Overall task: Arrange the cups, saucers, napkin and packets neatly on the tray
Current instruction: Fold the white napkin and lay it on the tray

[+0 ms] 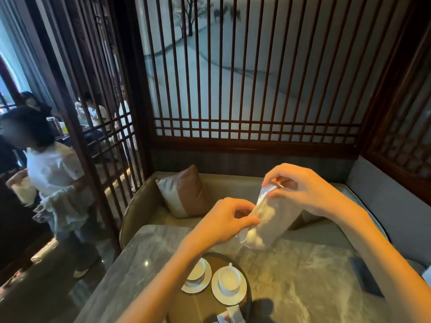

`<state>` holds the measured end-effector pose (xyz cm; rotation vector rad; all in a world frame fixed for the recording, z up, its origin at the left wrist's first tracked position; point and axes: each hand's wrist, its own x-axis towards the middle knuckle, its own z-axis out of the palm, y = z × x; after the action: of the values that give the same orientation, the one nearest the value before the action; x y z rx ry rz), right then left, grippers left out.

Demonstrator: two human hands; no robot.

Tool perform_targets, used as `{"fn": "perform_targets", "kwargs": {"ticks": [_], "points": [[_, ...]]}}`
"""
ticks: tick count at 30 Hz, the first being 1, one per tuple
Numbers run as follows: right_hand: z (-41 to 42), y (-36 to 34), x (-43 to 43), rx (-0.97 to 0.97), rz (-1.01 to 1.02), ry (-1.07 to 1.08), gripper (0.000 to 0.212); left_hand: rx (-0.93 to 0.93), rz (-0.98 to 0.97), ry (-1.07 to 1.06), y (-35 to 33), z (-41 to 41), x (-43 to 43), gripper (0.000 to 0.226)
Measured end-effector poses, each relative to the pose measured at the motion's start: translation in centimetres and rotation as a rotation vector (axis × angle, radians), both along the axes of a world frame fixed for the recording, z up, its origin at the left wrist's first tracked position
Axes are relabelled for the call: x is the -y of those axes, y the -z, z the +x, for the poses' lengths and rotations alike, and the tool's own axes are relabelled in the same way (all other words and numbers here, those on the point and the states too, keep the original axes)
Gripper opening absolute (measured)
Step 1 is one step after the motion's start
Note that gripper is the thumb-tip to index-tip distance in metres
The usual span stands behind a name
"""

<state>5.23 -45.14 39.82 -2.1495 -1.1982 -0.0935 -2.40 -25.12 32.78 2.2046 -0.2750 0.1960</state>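
Observation:
A white cloth napkin (268,220) hangs in the air above the marble table, held by both hands. My left hand (224,220) pinches its left edge; my right hand (300,185) grips its top corner. Below, a round dark tray (249,297) carries two white cups on white saucers: one cup (229,280) stands in full view on its saucer (240,297), the other cup (198,271) is partly hidden behind my left forearm. White packets (231,315) lie on the tray at the bottom edge of the frame.
The marble table (303,287) has a dark flat object (366,276) near its right edge. A cushioned bench with a brown-and-white pillow (184,192) wraps the far side. A wooden lattice screen (245,89) stands behind. People (51,173) move at the left.

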Motion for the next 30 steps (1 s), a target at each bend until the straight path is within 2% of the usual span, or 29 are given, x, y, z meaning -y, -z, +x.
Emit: {"fn": "perform_targets", "kwargs": {"ticks": [3,7,12,15,19,23,26,30], "points": [[0.5,-0.6,0.6,-0.111,0.019,-0.033,0.018,0.042,0.009,-0.032,-0.5,0.1,0.3,0.016],[0.7,-0.9,0.8,-0.149,-0.009,-0.056,0.018,0.048,0.038,-0.081,-0.9,0.5,0.2,0.014],[0.7,-0.7,0.7,-0.142,0.001,-0.053,0.018,0.080,-0.028,-0.096,-0.6,0.6,-0.1,0.026],[0.6,-0.3,0.2,-0.103,-0.026,-0.012,0.020,0.044,-0.033,-0.025,-0.2,0.5,-0.2,0.029],[0.3,-0.3,-0.4,-0.090,0.007,-0.004,0.022,0.062,-0.161,0.057,0.6,-0.5,0.8,0.044],[0.2,-0.6,-0.5,-0.095,0.016,-0.041,0.020,0.143,-0.213,-0.006,0.5,-0.5,1.4,0.015],[-0.1,-0.8,-0.5,-0.107,0.019,-0.085,0.018,0.149,-0.216,-0.058,0.6,-0.1,0.9,0.019],[0.0,-0.7,-0.5,-0.086,-0.021,-0.100,0.017,0.051,-0.089,0.041,1.3,0.2,0.5,0.020]]}}
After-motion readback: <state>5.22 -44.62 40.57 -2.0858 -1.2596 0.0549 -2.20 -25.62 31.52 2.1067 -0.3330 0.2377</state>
